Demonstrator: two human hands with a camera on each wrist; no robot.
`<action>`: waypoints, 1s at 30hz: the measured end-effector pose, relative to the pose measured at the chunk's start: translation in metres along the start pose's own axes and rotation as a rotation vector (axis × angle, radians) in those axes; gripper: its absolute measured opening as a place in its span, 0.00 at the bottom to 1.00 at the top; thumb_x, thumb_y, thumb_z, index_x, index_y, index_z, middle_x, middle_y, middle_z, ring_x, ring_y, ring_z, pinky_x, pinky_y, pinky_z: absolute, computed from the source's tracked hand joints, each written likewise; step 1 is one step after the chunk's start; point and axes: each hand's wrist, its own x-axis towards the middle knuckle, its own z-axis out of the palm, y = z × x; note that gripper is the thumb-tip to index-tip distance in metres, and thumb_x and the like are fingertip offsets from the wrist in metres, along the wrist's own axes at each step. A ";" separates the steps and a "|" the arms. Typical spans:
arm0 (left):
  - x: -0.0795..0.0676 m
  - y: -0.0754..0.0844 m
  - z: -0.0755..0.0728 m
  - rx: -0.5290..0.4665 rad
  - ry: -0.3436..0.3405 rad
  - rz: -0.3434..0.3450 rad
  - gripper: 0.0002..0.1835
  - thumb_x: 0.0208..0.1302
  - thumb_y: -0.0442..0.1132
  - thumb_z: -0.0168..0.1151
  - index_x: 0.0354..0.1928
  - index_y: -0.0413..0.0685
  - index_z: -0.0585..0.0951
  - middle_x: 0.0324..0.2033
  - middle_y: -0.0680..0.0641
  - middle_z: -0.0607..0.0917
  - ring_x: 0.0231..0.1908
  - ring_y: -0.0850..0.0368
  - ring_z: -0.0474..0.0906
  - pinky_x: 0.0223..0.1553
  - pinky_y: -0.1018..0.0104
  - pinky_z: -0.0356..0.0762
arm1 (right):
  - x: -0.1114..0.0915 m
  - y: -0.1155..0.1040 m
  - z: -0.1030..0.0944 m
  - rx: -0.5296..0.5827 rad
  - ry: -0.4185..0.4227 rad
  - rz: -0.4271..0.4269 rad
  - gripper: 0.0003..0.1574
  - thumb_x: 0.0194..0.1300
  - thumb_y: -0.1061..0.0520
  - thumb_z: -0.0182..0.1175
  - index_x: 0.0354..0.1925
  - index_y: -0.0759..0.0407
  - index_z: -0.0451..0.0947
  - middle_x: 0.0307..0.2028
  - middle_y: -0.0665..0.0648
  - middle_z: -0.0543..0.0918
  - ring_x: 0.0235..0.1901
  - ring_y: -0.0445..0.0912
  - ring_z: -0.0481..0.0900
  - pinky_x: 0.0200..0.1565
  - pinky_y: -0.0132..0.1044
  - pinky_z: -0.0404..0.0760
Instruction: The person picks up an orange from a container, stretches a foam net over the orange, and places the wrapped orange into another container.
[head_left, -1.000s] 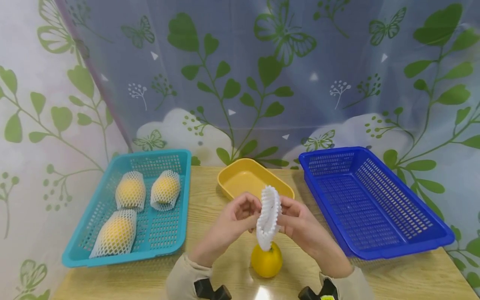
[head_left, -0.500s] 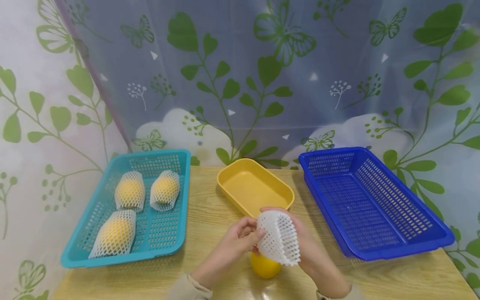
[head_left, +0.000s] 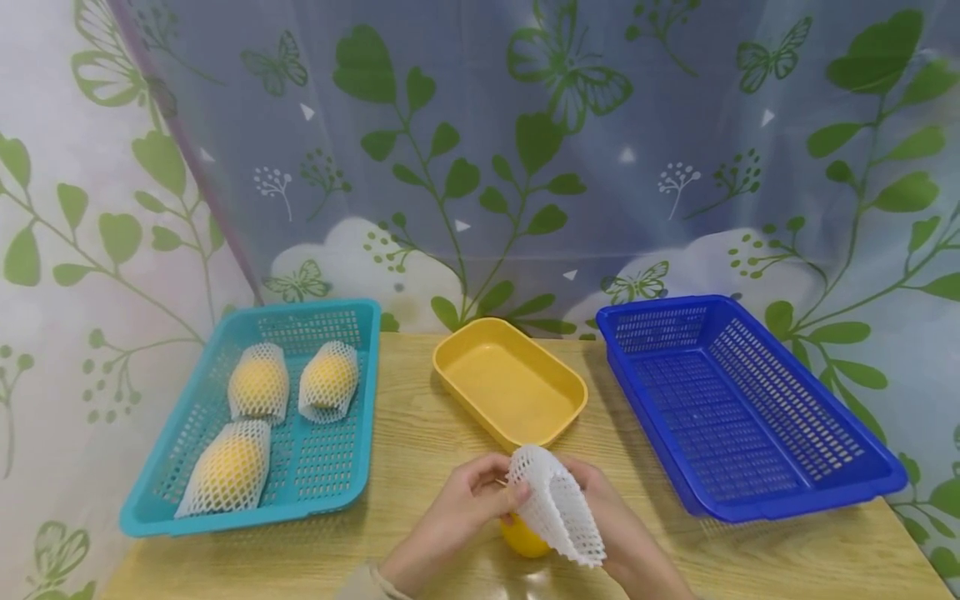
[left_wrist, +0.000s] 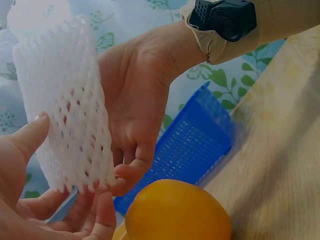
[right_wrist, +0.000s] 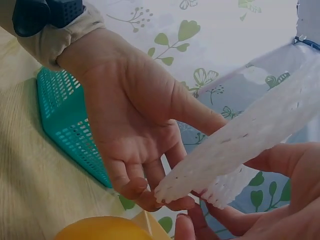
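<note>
A white foam fruit net (head_left: 551, 504) is held up between both hands, its open end tilted toward the lower right in the head view. My left hand (head_left: 468, 512) pinches its left side, the thumb lying on the mesh (left_wrist: 62, 115). On the far side my right hand (head_left: 611, 525) grips the net, partly hidden behind it; in the right wrist view that hand's thumb (right_wrist: 272, 160) lies along the foam. A smooth yellow-orange fruit (head_left: 521, 537) sits on the table just below, partly covered by the net and fingers.
To the left, a teal basket (head_left: 367, 417) holds three yellow fruits in foam nets, one of them an oval fruit (head_left: 228, 471). A yellow tray (head_left: 510, 387) stands behind the hands. At the right is a blue basket (head_left: 720, 417). A patterned curtain (head_left: 480, 167) hangs behind the table.
Both hands have lowered the foam net toward me and the fruit. The net, seen edge-on at first, has turned to show its side and open end. Baskets and tray stay put.
</note>
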 end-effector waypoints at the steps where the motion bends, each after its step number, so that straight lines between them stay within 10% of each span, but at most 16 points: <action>1: -0.001 -0.001 0.000 -0.003 0.012 0.000 0.19 0.60 0.40 0.64 0.48 0.35 0.75 0.39 0.47 0.81 0.36 0.58 0.77 0.38 0.66 0.75 | 0.000 0.001 0.000 0.007 -0.006 0.004 0.20 0.68 0.57 0.51 0.56 0.65 0.71 0.37 0.53 0.82 0.34 0.42 0.79 0.35 0.33 0.79; 19: -0.009 -0.008 0.001 -0.209 0.079 0.089 0.06 0.59 0.30 0.62 0.36 0.47 0.81 0.38 0.52 0.81 0.42 0.59 0.76 0.47 0.65 0.74 | 0.001 0.016 -0.007 0.082 0.011 -0.106 0.14 0.67 0.63 0.50 0.42 0.55 0.81 0.38 0.49 0.84 0.41 0.41 0.79 0.48 0.34 0.74; 30: -0.011 -0.001 -0.006 -0.674 -0.157 0.197 0.13 0.66 0.26 0.41 0.37 0.47 0.75 0.38 0.51 0.81 0.40 0.59 0.77 0.49 0.68 0.73 | 0.004 0.015 -0.010 0.397 -0.142 -0.238 0.23 0.68 0.69 0.35 0.44 0.58 0.77 0.41 0.50 0.80 0.43 0.41 0.76 0.50 0.33 0.72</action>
